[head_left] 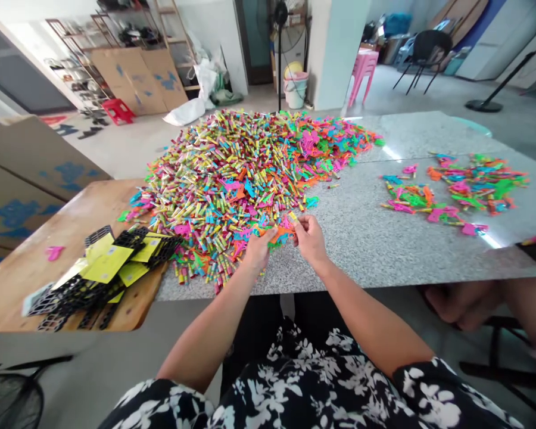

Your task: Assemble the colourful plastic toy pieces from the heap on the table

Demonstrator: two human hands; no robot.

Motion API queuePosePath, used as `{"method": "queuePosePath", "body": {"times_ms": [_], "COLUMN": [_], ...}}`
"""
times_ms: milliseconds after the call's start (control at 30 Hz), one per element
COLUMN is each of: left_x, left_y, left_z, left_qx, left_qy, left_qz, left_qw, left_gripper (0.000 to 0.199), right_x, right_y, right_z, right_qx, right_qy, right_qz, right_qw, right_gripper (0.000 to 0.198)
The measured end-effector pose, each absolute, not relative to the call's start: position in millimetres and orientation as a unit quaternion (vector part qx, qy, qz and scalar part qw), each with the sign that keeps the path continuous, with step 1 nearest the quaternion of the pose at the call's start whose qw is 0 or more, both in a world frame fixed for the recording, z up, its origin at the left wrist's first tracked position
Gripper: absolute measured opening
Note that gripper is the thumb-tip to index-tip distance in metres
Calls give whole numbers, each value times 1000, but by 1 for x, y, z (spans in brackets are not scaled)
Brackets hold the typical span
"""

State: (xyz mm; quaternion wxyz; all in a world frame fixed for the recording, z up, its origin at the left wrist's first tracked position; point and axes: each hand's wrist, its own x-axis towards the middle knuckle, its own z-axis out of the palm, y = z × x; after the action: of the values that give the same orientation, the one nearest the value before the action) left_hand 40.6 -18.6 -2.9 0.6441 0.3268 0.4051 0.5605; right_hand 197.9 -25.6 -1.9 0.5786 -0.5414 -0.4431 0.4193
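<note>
At the front edge of a large heap, my left hand [258, 247] is closed on a small orange plastic toy gun [264, 230]. Just to its right, my right hand [311, 239] pinches a small yellow-labelled tube [292, 217] between thumb and fingers. The two hands are a short gap apart, low over the table. Behind them spreads the heap of small labelled tubes [205, 161], with pink, orange, green and blue toy guns [312, 143] mixed in, mostly at its right end.
A grey speckled table [361, 244] bears the heap. Toy guns with tubes [477, 185] lie in a looser group on the right. Black plastic frames and yellow cards [107, 265] are stacked on a wooden table [9, 298] at left. Another person's leg [477, 304] shows at right.
</note>
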Motion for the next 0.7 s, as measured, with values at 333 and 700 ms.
{"method": "queuePosePath", "body": {"times_ms": [333,700], "left_x": [50,23], "left_y": [-35,-31], "left_z": [8,22], "left_qx": [285,388], "left_qy": [398,421], "left_qz": [570,466], "left_qw": [659,674], "left_gripper": [41,35], "right_x": [178,228], "right_y": [-60,-42], "right_z": [-8,32], "right_qx": [-534,-444], "right_qy": [-424,-515], "right_qz": [436,499], "right_qw": [588,537], "right_gripper": [34,27]}}
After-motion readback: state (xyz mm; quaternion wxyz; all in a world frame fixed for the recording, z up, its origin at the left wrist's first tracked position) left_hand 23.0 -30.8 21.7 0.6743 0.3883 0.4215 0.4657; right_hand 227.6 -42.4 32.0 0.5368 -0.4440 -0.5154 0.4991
